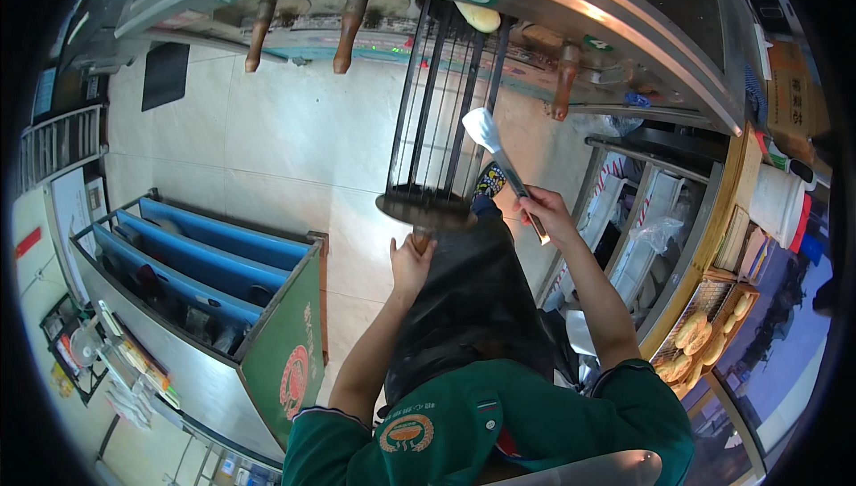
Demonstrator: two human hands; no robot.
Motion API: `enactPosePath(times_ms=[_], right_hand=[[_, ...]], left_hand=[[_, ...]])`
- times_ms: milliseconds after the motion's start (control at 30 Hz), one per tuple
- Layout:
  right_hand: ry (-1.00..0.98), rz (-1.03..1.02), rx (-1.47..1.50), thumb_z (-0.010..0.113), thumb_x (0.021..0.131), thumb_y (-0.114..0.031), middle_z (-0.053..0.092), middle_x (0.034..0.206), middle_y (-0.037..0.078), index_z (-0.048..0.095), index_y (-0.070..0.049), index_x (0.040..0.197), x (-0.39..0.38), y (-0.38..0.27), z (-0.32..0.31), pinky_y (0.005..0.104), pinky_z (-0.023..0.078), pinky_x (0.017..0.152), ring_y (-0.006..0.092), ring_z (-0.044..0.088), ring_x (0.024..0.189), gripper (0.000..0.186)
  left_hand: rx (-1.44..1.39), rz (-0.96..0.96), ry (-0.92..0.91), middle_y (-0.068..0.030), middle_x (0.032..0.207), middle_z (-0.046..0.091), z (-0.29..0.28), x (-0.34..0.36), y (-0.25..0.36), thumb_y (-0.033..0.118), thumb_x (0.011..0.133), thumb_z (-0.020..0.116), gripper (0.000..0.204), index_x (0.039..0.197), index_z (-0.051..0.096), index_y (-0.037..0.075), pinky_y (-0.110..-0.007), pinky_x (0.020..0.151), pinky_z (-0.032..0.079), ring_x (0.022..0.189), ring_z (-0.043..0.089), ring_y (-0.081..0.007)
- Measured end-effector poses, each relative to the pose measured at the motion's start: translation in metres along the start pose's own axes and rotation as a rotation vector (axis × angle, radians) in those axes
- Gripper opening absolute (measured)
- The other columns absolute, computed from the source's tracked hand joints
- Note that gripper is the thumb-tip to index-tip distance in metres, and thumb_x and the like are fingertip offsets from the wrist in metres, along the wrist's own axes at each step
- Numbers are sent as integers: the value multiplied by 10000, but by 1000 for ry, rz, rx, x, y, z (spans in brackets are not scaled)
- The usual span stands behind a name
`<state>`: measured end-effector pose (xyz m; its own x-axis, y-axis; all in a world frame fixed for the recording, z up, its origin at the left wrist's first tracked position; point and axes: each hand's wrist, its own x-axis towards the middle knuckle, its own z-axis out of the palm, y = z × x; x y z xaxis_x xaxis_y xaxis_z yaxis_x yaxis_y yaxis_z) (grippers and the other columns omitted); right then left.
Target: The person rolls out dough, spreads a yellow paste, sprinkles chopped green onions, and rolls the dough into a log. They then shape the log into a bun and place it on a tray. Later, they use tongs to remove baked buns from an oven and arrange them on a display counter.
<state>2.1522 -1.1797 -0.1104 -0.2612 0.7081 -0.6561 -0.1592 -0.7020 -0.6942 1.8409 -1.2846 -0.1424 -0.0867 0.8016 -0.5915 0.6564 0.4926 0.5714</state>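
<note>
My left hand [410, 262] is closed round the wooden handle [421, 236] of a pulled-out long wire rack [426, 102], which has a dark round end plate [425, 210]. A pale oval piece of dough or bread [478, 16] sits at the rack's far end, by the oven opening. My right hand [546, 212] grips a pair of metal tongs [482, 129], their flat silver head over the right side of the rack.
The oven front [303, 13] has more wooden handles [347, 36] across the top. A cart with blue dividers [201, 263] stands left. Metal shelving [655, 187] and baked breads [694, 334] on a wire tray are at right. My shoe [489, 180] is on the tiled floor [294, 156].
</note>
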Motion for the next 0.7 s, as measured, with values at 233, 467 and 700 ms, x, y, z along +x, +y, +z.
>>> enactPosePath(times_ms=[233, 467, 700], right_hand=[[27, 10, 146, 608, 1002, -211, 675, 921, 55, 658, 7, 1080, 56, -8, 41, 247, 505, 613, 95, 606, 685, 236], [571, -543, -870, 756, 874, -170, 683, 911, 11, 639, -52, 1276, 69, -19, 61, 276, 518, 584, 107, 603, 629, 435], [405, -314, -547, 750, 866, -188, 700, 933, 25, 640, -28, 1231, 42, -8, 60, 282, 523, 613, 106, 636, 692, 414]], left_hand=[[44, -37, -58, -138, 804, 717, 14, -78, -88, 281, 898, 720, 254, 972, 659, 46, -575, 1163, 223, 828, 687, -331], [65, -61, -45, -120, 717, 686, 24, -88, -112, 274, 886, 729, 255, 886, 642, 34, -541, 1180, 212, 765, 675, -322], [30, -16, 4, -87, 728, 689, 19, -89, -116, 227, 864, 747, 202, 840, 649, 51, -533, 1189, 212, 784, 670, -294]])
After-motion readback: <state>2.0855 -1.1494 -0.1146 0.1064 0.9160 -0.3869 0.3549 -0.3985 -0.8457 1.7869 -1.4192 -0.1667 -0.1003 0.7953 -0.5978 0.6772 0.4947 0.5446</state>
